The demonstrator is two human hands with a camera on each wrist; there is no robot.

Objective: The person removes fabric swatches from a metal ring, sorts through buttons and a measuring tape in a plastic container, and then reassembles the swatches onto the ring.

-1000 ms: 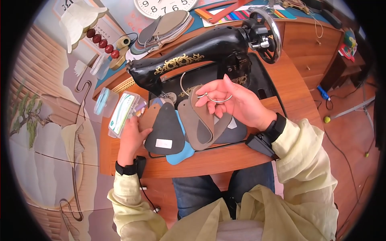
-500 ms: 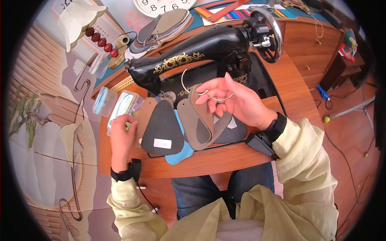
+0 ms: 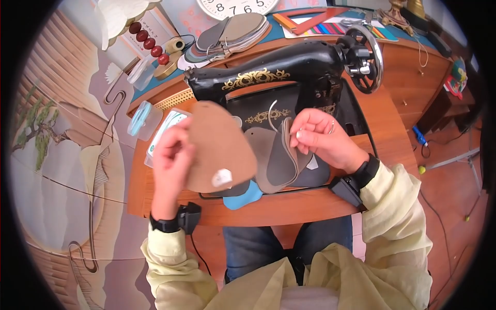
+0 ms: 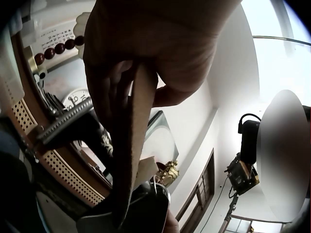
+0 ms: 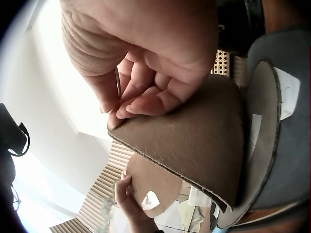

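Observation:
In the head view, my left hand [image 3: 173,163] grips a brown teardrop-shaped leather swatch [image 3: 219,144] by its left edge; a torn white label shows near its broad end. The left wrist view has this swatch [image 4: 141,111] edge-on between thumb and fingers. My right hand [image 3: 321,135] pinches a thin metal ring [image 5: 117,81] at the narrow tip of another brown swatch [image 5: 175,141]. The ring's far arc [image 3: 272,116] stands up bare. Grey swatches [image 3: 281,160] fan out below the right hand, and a blue swatch [image 3: 243,197] pokes out beneath the brown one.
A black sewing machine [image 3: 279,64] with a handwheel stands behind the swatches on the wooden table [image 3: 155,201]. Clear plastic boxes [image 3: 144,120] lie at the left. Another ring of swatches [image 3: 232,36], a clock [image 3: 235,8] and a lamp [image 3: 129,18] are at the back.
The left hand has raised the brown swatch from behind the dark grey one and brought it rightward over it. The right hand's fingers have drawn together at the ring. The head view has shifted slightly.

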